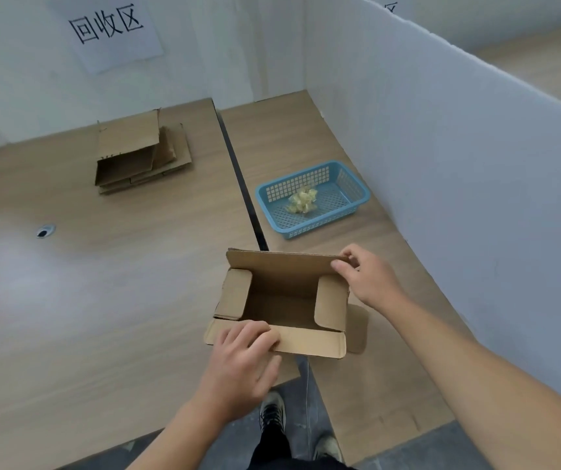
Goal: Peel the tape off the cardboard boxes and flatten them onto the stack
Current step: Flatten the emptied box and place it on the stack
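An open brown cardboard box (pixel 282 300) stands at the near edge of the table, across the dark gap between the two desktops, all its top flaps spread outward and its inside empty. My left hand (pixel 245 361) grips the near flap, fingers curled over its edge. My right hand (pixel 367 279) pinches the right end of the far flap between thumb and fingers. A stack of flattened cardboard (pixel 140 157) lies at the back of the left desktop, its top piece partly raised.
A blue plastic basket (pixel 350 201) holding a wad of crumpled tape (pixel 302 200) sits on the right desktop beyond the box. White partition walls (pixel 458 164) close off the right and back. A round cable hole (pixel 45 231) is in the left desktop. My shoes show below the table edge.
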